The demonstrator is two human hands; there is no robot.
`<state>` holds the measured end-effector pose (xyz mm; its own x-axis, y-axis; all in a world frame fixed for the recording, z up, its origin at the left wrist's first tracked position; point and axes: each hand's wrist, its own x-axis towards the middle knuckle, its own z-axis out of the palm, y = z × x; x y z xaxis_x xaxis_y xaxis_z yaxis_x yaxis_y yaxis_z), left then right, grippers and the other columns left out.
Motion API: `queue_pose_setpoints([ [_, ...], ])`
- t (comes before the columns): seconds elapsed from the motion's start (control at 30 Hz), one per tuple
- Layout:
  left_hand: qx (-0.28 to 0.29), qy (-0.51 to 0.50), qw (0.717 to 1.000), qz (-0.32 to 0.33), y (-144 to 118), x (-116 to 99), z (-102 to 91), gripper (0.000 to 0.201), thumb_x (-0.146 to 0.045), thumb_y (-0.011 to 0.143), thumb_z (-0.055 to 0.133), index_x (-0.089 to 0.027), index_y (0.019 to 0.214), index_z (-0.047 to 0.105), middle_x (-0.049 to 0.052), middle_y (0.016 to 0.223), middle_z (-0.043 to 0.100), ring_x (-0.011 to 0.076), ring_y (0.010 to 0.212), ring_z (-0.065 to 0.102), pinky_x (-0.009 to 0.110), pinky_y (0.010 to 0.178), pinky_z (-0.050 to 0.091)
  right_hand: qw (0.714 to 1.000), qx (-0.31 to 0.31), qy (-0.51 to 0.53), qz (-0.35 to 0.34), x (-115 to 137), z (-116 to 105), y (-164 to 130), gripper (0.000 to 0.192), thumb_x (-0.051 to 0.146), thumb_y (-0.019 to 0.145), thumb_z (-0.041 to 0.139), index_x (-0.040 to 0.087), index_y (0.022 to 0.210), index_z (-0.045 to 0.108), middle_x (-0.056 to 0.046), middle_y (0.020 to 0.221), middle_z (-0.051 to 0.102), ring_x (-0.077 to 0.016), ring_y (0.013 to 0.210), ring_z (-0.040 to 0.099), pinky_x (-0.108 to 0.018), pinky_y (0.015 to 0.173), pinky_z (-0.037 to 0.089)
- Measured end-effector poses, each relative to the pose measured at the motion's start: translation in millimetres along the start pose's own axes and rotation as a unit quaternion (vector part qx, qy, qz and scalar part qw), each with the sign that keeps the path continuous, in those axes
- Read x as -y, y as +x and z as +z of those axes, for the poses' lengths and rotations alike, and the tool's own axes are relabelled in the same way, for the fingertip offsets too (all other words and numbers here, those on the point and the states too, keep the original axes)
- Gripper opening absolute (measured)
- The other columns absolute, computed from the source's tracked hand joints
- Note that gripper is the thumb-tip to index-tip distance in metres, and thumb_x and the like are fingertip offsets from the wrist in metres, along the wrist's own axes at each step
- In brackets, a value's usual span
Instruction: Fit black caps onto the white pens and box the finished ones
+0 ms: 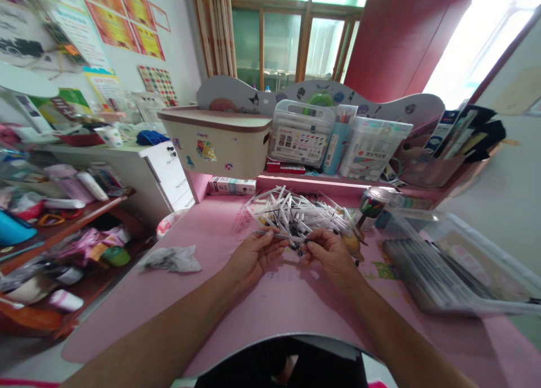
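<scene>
My left hand (257, 256) pinches a slim pale pen-like stick (284, 237) between thumb and fingers; it points to the right. The fingers of my right hand (329, 255) are closed near the stick's right end, on a small dark piece too small to name. Just behind both hands lies a loose heap of white pen-like sticks (296, 210), some with black ends. To the right of my right hand, a clear plastic box (469, 303) holds rows of dark-grey slim sticks, blurred.
On the pink desk (177, 314) lies a crumpled tissue (173, 259) at left. A jar of pens (374, 204) stands behind my right hand. The shelf carries a lidded cream bin (220, 148), marker cases (302, 134) and a pen holder (431, 165). A cluttered rack (105, 207) stands far left.
</scene>
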<state>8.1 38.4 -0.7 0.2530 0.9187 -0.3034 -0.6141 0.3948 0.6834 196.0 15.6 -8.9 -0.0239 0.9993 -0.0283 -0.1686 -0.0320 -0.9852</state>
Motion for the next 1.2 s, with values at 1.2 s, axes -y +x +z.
queue_pose_setpoints([
  [1.2,0.067,0.035,0.997,0.02,1.7,3.6,-5.3,0.01,-0.005,0.09,0.056,-0.012,0.092,0.063,0.012,0.093,0.077,0.0176,0.08,0.076,0.022,0.071,0.062,0.952,-0.007,-0.285,-0.114,2.3,-7.6,-2.9,0.035,0.042,0.093,0.045,0.02,0.068,0.054,0.0,0.063,0.051,-0.0149,0.063,0.048,-0.027,0.057,0.036],
])
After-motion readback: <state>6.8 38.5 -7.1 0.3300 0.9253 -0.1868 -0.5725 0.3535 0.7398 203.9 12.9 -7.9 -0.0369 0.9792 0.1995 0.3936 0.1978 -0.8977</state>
